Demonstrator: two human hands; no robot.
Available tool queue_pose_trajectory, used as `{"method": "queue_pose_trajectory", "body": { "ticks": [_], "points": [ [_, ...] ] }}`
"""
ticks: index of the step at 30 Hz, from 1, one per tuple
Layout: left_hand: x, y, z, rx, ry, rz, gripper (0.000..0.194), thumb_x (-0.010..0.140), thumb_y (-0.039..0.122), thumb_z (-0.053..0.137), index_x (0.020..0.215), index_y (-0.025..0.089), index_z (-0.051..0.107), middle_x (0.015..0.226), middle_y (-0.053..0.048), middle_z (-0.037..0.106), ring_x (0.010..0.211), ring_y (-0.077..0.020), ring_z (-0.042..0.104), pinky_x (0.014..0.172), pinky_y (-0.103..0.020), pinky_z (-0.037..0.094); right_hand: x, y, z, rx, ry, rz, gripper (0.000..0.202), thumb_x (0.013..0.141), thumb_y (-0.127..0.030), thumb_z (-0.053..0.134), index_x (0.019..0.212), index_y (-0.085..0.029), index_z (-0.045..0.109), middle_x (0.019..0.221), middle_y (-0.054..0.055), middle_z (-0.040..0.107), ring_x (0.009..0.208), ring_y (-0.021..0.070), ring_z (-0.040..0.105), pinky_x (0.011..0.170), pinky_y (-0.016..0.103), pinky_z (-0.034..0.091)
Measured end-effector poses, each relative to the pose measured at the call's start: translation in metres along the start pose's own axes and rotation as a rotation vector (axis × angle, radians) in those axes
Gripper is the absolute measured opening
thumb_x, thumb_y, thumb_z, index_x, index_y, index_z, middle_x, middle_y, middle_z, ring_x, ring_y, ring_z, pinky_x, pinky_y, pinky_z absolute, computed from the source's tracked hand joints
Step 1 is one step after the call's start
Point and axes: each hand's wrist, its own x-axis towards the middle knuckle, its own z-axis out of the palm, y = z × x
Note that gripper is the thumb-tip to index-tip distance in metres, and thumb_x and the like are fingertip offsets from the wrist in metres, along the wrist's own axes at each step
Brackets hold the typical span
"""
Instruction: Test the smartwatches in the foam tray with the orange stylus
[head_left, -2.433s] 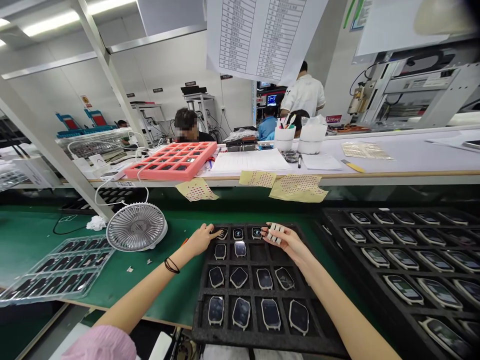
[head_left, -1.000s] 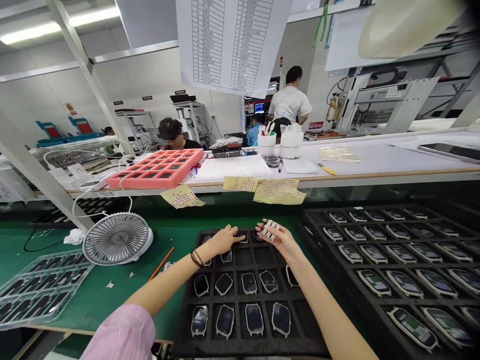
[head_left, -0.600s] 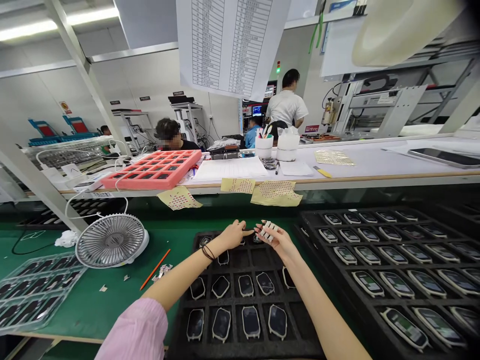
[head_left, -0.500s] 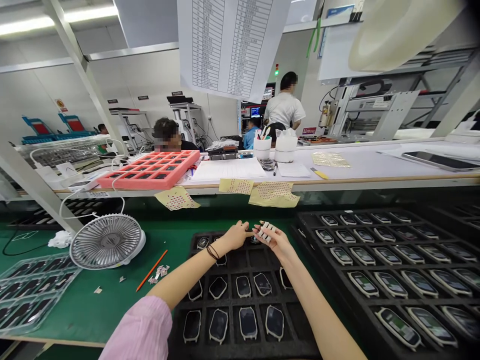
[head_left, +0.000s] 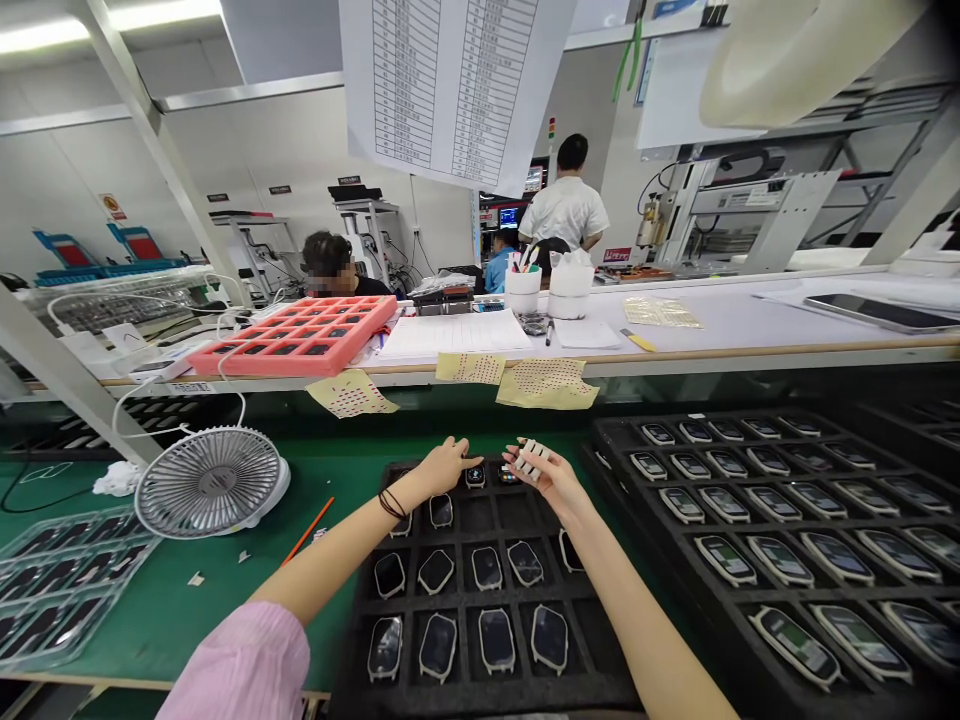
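Observation:
My left hand (head_left: pixel 448 468) is over the back row of a black foam tray (head_left: pixel 469 604), holding nothing. Its index finger reaches out to a watch (head_left: pixel 475 477) with a lit screen; whether the fingertip touches the glass I cannot tell. My right hand (head_left: pixel 553 482), to its right, has its fingers closed around a row of small white blocks (head_left: pixel 533 458) with dark gaps between them. Just below those fingers, a second watch (head_left: pixel 508 475) shows coloured icons. More watches with dark screens, such as one silver-rimmed watch (head_left: pixel 496 641), lie in the tray's compartments.
To the right stands a larger black tray (head_left: pixel 720 600) full of watches. A round fan (head_left: pixel 214 482), an orange pencil (head_left: pixel 309 530) and a clear tray (head_left: pixel 71 570) are on the left. A shelf edge (head_left: pixel 675 362) with a pink foam tray (head_left: pixel 300 337) runs behind my hands.
My left hand has moved left, from the watch beside my right hand to the neighbouring one. The watch with coloured icons now shows more fully. My right hand still holds the white blocks.

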Motion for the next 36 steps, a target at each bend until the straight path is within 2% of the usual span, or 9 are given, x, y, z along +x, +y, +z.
{"method": "queue_pose_trajectory", "body": {
  "ticks": [4,9,12,15,18,22,26,31,36],
  "points": [
    [-0.011,0.002,0.006,0.007,-0.032,0.021,0.056,0.084,0.002,0.039,0.133,0.025,0.049,0.105,-0.012,0.049,0.086,-0.0243,0.044,0.071,-0.032,0.042,-0.001,-0.001,0.001,-0.001,0.024,0.001,0.034,0.058,-0.025,0.084,0.088,-0.017,0.071,0.091,0.01,0.074,0.095,0.0311,0.068,0.094,0.051,0.048],
    [-0.034,-0.01,0.002,-0.023,-0.035,0.125,0.056,0.087,0.007,0.04,0.135,0.034,0.045,0.106,-0.007,0.05,0.084,-0.0205,0.044,0.076,-0.03,0.041,-0.003,-0.002,0.002,0.012,0.048,0.0,0.034,0.056,-0.024,0.085,0.086,-0.017,0.071,0.088,0.008,0.075,0.094,0.0313,0.069,0.094,0.051,0.048],
    [-0.056,-0.032,0.004,-0.021,0.001,0.028,0.056,0.087,0.006,0.038,0.136,0.031,0.045,0.105,-0.007,0.05,0.084,-0.0208,0.043,0.078,-0.031,0.041,-0.004,-0.002,0.004,0.013,0.057,0.005,0.034,0.054,-0.024,0.086,0.084,-0.017,0.071,0.088,0.008,0.075,0.093,0.0313,0.069,0.093,0.051,0.048],
    [-0.078,-0.053,0.013,0.01,-0.006,-0.101,0.058,0.084,0.003,0.037,0.136,0.028,0.046,0.104,-0.008,0.049,0.084,-0.0212,0.042,0.078,-0.032,0.041,-0.004,-0.002,0.006,0.008,0.061,0.015,0.034,0.053,-0.024,0.087,0.083,-0.017,0.071,0.088,0.009,0.075,0.093,0.0318,0.069,0.093,0.051,0.049],
    [-0.095,-0.064,0.025,0.023,-0.026,-0.162,0.057,0.084,0.002,0.035,0.135,0.027,0.047,0.104,-0.009,0.048,0.083,-0.0211,0.042,0.078,-0.033,0.041,-0.004,-0.001,0.006,0.005,0.065,0.028,0.036,0.051,-0.024,0.088,0.083,-0.017,0.072,0.087,0.008,0.075,0.091,0.0311,0.069,0.092,0.05,0.05],
    [-0.105,-0.063,0.035,0.016,-0.04,-0.186,0.058,0.083,0.002,0.036,0.134,0.028,0.048,0.103,-0.009,0.049,0.083,-0.0218,0.043,0.075,-0.032,0.042,-0.002,0.003,0.003,-0.001,0.069,0.051,0.038,0.051,-0.023,0.088,0.085,-0.016,0.072,0.088,0.009,0.075,0.092,0.0302,0.069,0.089,0.045,0.052],
    [-0.117,-0.058,0.036,0.013,-0.048,-0.181,0.063,0.082,-0.001,0.037,0.136,0.031,0.045,0.104,-0.009,0.05,0.082,-0.0222,0.044,0.071,-0.03,0.042,0.0,0.007,-0.001,-0.006,0.08,0.042,0.038,0.053,-0.023,0.087,0.086,-0.014,0.072,0.089,0.011,0.075,0.093,0.0309,0.069,0.086,0.044,0.054],
    [-0.142,-0.06,0.027,0.001,-0.073,-0.178,0.069,0.079,-0.004,0.036,0.138,0.032,0.042,0.108,-0.009,0.051,0.086,-0.0237,0.045,0.072,-0.031,0.043,-0.002,0.006,0.001,-0.01,0.077,0.049,0.036,0.052,-0.022,0.088,0.084,-0.015,0.072,0.089,0.009,0.075,0.091,0.0291,0.07,0.084,0.041,0.056],
    [-0.144,-0.057,0.012,-0.099,0.043,-0.277,0.059,0.084,0.002,0.034,0.138,0.027,0.043,0.106,-0.01,0.05,0.088,-0.0239,0.047,0.084,-0.037,0.044,-0.003,0.005,0.005,-0.008,0.084,0.044,0.034,0.052,-0.021,0.087,0.083,-0.016,0.072,0.088,0.008,0.075,0.089,0.0282,0.07,0.084,0.041,0.056]
  ]
}}
